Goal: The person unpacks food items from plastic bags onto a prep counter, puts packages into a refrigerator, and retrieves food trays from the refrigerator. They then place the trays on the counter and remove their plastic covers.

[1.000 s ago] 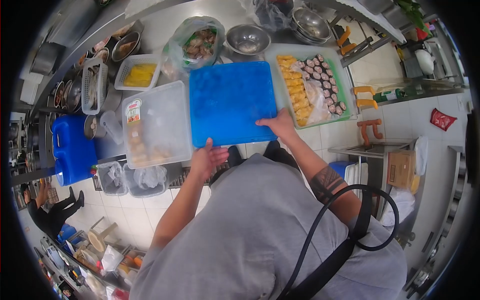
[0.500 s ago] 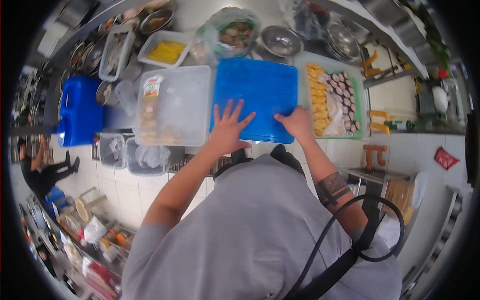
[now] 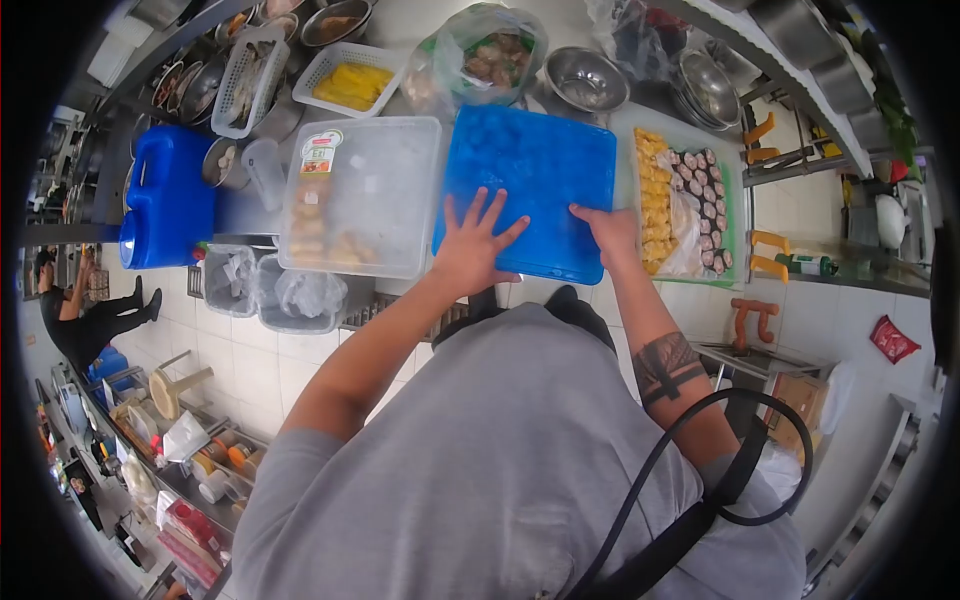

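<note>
A blue plastic lid (image 3: 530,150) covers a box at the counter's edge in front of me, with lumpy shapes showing faintly through it. My left hand (image 3: 475,245) lies on the lid's near left part, fingers spread and flat. At its right edge, my right hand (image 3: 615,240) has the thumb on top, while the other fingers curl over the side, partly hidden. Beside it on the right stands an uncovered tray (image 3: 733,190) of yellow pieces (image 3: 655,205) and dark-rimmed rolls (image 3: 705,205). To the left is a box with a clear lid (image 3: 385,190).
Behind are a steel bowl (image 3: 587,80), a bagged bowl of food (image 3: 497,60) and a white basket of yellow food (image 3: 350,80). A blue jerrycan (image 3: 175,190) stands left, above grey bins (image 3: 300,300). Another person (image 3: 85,320) is at far left.
The view has shifted slightly, so the counter items appear further right. Both hands stay on the blue lid in nearly the same places.
</note>
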Demonstrator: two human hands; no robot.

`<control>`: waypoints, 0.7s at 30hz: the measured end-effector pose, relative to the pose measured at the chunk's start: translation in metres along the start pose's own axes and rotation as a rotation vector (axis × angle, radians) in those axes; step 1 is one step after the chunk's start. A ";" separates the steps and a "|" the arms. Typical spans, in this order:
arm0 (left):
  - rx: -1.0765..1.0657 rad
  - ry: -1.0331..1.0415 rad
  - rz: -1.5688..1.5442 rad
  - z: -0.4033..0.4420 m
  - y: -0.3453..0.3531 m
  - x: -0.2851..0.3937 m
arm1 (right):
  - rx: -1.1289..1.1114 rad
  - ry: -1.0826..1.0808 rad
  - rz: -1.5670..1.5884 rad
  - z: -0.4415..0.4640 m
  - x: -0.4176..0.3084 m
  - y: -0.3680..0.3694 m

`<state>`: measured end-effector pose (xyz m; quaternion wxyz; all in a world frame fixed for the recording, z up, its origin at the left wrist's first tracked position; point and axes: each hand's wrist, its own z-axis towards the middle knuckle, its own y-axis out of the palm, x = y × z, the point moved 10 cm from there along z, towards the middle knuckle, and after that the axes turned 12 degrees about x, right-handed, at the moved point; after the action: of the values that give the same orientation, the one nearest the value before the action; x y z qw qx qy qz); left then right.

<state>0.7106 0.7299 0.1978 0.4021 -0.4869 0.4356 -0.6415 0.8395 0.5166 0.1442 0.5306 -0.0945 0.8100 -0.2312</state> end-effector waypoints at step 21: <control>0.060 0.006 0.015 -0.003 0.007 0.013 | 0.041 -0.317 -0.828 0.002 -0.053 0.014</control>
<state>0.7055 0.7166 0.1944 0.4200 -0.4694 0.4211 -0.6526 0.8643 0.5493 0.1805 0.5129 -0.4346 0.6076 -0.4229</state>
